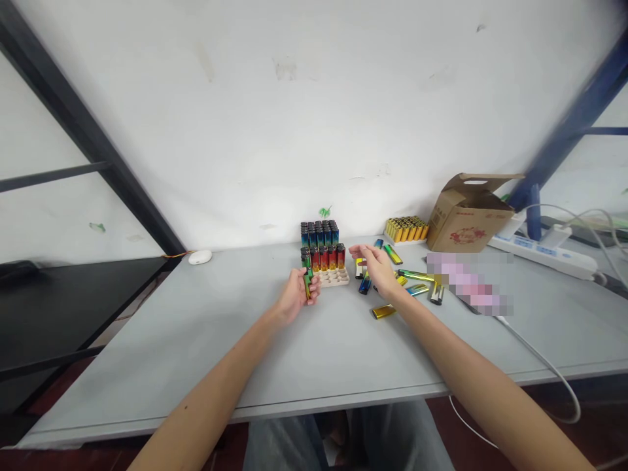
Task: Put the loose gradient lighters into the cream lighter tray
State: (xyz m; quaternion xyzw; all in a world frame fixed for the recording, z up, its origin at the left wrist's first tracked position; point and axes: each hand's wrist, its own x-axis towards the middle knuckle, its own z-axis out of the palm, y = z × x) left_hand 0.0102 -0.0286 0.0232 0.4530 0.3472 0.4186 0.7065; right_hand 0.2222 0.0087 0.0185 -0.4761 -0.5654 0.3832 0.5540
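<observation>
My left hand point(293, 294) grasps a green lighter point(308, 282) beside the pale rack point(334, 280). My right hand point(379, 267), released, hangs near loose lighters point(384, 312)

Over right, a brown cardboard box point(466, 230) stands near a long white plastic power strip point(552, 256), a small white oval case point(200, 258) sitting far left!

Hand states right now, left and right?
Left hand: closed, holding a green lighter.
Right hand: open, fingers loosely bent, nothing visibly held.

Left hand point(295, 293)—curled; right hand point(375, 264)—loosely bent
</observation>
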